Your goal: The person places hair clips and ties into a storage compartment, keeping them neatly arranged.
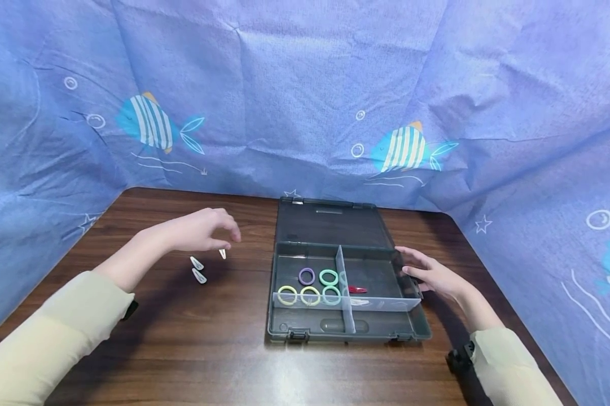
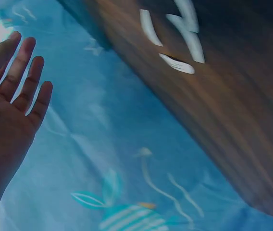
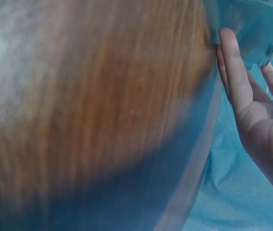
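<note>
My left hand (image 1: 198, 230) hovers over the table's left side, fingers relaxed and holding nothing. Below and near it lie white snap hair clips (image 1: 199, 276), one close under the thumb; the left wrist view shows white clips (image 2: 177, 63) too, some blurred. An open dark grey divided box (image 1: 388, 332) stands at centre right, lid leaning back. Purple, green and yellow hair ties (image 1: 307, 276) sit in its left rear compartment. The right rear one has a red hair clip (image 1: 356, 290) and white clips (image 1: 359, 302). My right hand (image 1: 434, 274) touches the box's right side with fairly straight fingers.
Translucent dividers (image 1: 386, 304) split the box into compartments. Its lid (image 1: 332, 225) reaches near the back edge of the dark wooden table (image 1: 208, 349). A blue fish-print cloth (image 1: 305, 113) hangs behind and at both sides.
</note>
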`<state>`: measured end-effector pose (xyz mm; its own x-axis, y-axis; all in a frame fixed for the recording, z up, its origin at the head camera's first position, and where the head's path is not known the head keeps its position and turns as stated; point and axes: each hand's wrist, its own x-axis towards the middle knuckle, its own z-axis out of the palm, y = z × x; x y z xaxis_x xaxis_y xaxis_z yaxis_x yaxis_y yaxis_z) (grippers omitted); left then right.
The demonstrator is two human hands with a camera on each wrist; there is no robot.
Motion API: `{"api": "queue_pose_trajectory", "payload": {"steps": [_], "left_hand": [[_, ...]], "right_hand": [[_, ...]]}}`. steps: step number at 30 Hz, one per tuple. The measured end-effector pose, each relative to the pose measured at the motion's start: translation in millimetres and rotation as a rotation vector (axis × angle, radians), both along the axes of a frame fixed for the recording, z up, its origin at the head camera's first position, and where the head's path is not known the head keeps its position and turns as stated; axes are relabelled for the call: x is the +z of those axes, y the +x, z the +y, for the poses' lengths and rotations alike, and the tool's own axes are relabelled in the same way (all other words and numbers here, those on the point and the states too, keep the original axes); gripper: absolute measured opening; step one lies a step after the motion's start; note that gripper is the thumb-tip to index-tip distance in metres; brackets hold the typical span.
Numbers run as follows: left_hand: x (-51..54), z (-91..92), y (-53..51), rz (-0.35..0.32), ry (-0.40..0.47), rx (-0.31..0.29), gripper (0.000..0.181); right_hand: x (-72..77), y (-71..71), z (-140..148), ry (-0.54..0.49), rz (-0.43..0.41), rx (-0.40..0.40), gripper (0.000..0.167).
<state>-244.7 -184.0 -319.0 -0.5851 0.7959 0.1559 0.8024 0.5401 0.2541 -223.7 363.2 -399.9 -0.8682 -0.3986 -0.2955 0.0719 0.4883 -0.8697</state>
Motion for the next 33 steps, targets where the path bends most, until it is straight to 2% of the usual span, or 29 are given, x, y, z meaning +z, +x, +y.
{"api": "queue_pose_trajectory", "payload": {"steps": [8,18,27,33], "left_hand": [[-23.2,-33.8,-3.4,-0.022,-0.011,0.063,0.016],[-50.1,-59.6,-8.3,-0.075,-0.013,0.134,0.014],[-70.0,-69.8,-16.6,-0.173,0.004,0.132,0.015],[-76.5,-70.4,-20.5,-0.236,0.007,0.132,0.012]], "right_hand": [[0.4,0.7,1,0.023,-0.003,-0.008,0.058],[-0.8,-0.4,2,0.015,0.002,-0.003,0.059],[-3.9,-1.8,3,-0.006,0.003,0.0,0.057],[-3.9,-1.6,2,-0.02,0.002,0.002,0.057]]}}
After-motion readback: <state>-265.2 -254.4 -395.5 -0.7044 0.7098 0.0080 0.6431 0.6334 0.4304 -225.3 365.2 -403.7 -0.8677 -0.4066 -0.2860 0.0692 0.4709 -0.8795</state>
